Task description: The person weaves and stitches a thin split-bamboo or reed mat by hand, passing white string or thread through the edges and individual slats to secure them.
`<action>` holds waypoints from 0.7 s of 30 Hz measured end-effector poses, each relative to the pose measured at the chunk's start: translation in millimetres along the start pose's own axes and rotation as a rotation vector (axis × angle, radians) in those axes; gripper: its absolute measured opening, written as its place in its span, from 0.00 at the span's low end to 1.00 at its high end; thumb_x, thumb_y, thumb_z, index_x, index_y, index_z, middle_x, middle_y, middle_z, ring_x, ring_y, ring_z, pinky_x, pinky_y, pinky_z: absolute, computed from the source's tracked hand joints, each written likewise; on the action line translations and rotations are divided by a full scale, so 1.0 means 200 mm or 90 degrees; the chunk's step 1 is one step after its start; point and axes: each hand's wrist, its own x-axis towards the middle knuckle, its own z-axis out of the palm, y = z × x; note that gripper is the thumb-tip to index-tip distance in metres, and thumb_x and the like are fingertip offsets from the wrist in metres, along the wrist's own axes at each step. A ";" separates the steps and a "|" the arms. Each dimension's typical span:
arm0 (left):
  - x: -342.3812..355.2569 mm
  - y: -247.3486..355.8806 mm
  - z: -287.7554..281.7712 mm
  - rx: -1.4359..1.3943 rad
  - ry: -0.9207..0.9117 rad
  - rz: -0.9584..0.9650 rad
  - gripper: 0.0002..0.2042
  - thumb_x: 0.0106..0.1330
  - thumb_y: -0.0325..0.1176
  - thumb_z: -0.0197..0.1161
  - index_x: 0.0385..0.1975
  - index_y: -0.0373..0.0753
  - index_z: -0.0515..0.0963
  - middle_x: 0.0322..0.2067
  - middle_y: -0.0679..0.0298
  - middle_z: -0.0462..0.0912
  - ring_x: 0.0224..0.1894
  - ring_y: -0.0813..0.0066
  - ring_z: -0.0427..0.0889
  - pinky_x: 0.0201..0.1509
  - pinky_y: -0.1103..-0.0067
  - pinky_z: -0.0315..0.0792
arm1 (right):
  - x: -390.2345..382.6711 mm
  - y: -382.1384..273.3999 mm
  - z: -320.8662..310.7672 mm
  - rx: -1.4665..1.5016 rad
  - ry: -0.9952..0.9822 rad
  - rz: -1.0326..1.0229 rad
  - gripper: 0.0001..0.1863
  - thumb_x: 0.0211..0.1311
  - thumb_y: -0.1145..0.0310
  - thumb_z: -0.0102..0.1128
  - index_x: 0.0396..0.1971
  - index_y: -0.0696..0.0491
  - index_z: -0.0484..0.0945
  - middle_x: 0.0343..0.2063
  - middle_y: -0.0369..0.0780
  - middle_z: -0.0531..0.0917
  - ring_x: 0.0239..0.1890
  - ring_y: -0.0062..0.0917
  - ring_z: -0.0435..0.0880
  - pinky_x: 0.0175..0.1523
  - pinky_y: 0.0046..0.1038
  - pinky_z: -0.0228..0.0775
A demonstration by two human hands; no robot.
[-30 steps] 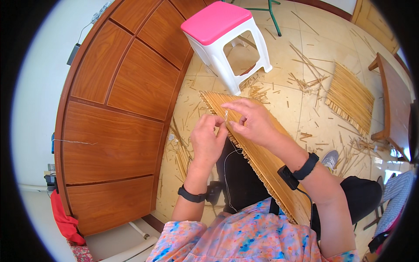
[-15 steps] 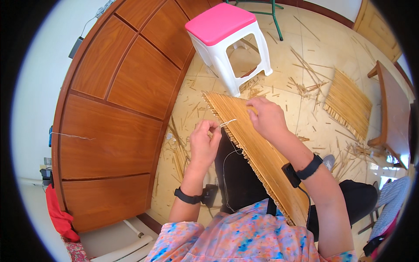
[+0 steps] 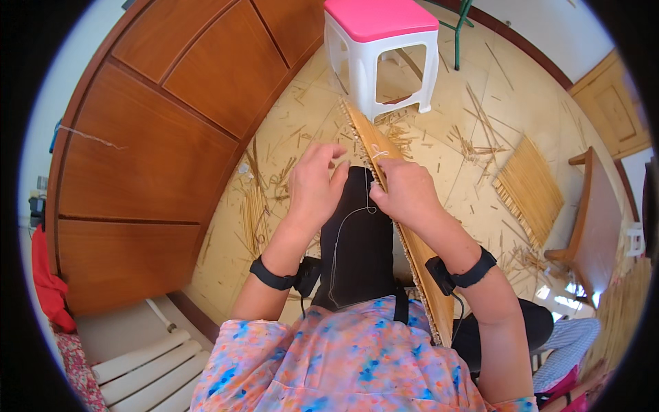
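The slatted mat (image 3: 375, 134) slants from near right to far centre across the black trousers (image 3: 360, 261), seemingly to bring its left edge within reach; the right hand (image 3: 408, 189) is clamped on that edge, apparently steadying it; the left hand (image 3: 316, 182) hangs empty beside it, fingers apart; a thin cord (image 3: 336, 242) trails nearer, its upper end unclear.
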 end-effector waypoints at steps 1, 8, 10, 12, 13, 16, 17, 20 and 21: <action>-0.03 -0.02 0.03 -0.008 0.010 -0.006 0.11 0.59 0.26 0.64 0.42 0.36 0.78 0.36 0.56 0.80 0.33 0.62 0.81 0.37 0.70 0.74 | 0.01 0.01 -0.02 0.006 -0.006 -0.001 0.18 0.47 0.63 0.67 0.37 0.58 0.80 0.29 0.50 0.83 0.33 0.45 0.84 0.40 0.40 0.76; -0.03 0.03 0.14 -0.576 -0.146 -0.341 0.21 0.66 0.25 0.58 0.59 0.29 0.66 0.38 0.59 0.81 0.30 0.81 0.79 0.31 0.85 0.72 | 0.01 0.00 -0.05 0.036 -0.003 -0.028 0.17 0.49 0.63 0.64 0.35 0.59 0.80 0.24 0.51 0.83 0.30 0.45 0.84 0.39 0.42 0.77; -0.01 0.01 0.15 -0.486 -0.226 -0.363 0.19 0.67 0.25 0.58 0.57 0.30 0.68 0.31 0.64 0.80 0.26 0.81 0.78 0.29 0.85 0.71 | 0.00 -0.02 -0.05 0.044 -0.001 -0.013 0.17 0.49 0.63 0.65 0.36 0.58 0.81 0.25 0.51 0.83 0.29 0.45 0.84 0.38 0.42 0.77; -0.01 -0.01 0.16 -0.470 -0.193 -0.340 0.13 0.67 0.26 0.59 0.49 0.31 0.75 0.23 0.69 0.77 0.22 0.83 0.75 0.26 0.86 0.68 | -0.01 -0.01 -0.03 0.048 0.017 -0.001 0.18 0.48 0.63 0.65 0.36 0.59 0.81 0.25 0.51 0.83 0.30 0.45 0.84 0.39 0.41 0.77; -0.03 -0.06 0.17 -0.417 -0.167 -0.314 0.09 0.66 0.27 0.60 0.43 0.32 0.77 0.22 0.70 0.77 0.21 0.84 0.73 0.25 0.86 0.67 | -0.02 -0.01 -0.01 0.068 0.027 -0.013 0.18 0.47 0.62 0.66 0.36 0.59 0.81 0.25 0.51 0.83 0.30 0.45 0.84 0.39 0.41 0.77; -0.07 -0.13 0.12 -0.336 -0.127 -0.283 0.05 0.65 0.28 0.61 0.30 0.33 0.79 0.19 0.73 0.74 0.19 0.87 0.68 0.22 0.85 0.64 | -0.03 -0.01 0.04 0.090 0.032 -0.023 0.18 0.48 0.61 0.66 0.35 0.59 0.81 0.27 0.51 0.83 0.31 0.44 0.84 0.40 0.40 0.77; -0.10 -0.17 0.10 -0.294 -0.112 -0.255 0.05 0.65 0.28 0.61 0.30 0.33 0.79 0.18 0.73 0.73 0.18 0.87 0.68 0.22 0.85 0.64 | -0.04 -0.02 0.05 0.089 0.042 -0.015 0.18 0.48 0.61 0.66 0.35 0.59 0.81 0.28 0.51 0.83 0.31 0.44 0.84 0.40 0.39 0.77; -0.16 -0.27 -0.02 -0.180 -0.126 -0.229 0.04 0.64 0.26 0.61 0.30 0.33 0.78 0.18 0.73 0.72 0.19 0.86 0.69 0.23 0.84 0.65 | -0.07 -0.01 0.07 0.102 0.065 0.007 0.17 0.50 0.60 0.65 0.34 0.58 0.81 0.28 0.49 0.82 0.31 0.43 0.83 0.39 0.39 0.76; -0.18 -0.30 -0.05 -0.116 -0.142 -0.235 0.03 0.64 0.26 0.61 0.29 0.33 0.78 0.17 0.73 0.72 0.19 0.85 0.71 0.23 0.84 0.66 | -0.08 -0.01 0.07 0.112 0.060 0.013 0.18 0.48 0.61 0.67 0.37 0.59 0.81 0.29 0.49 0.83 0.32 0.42 0.83 0.40 0.38 0.76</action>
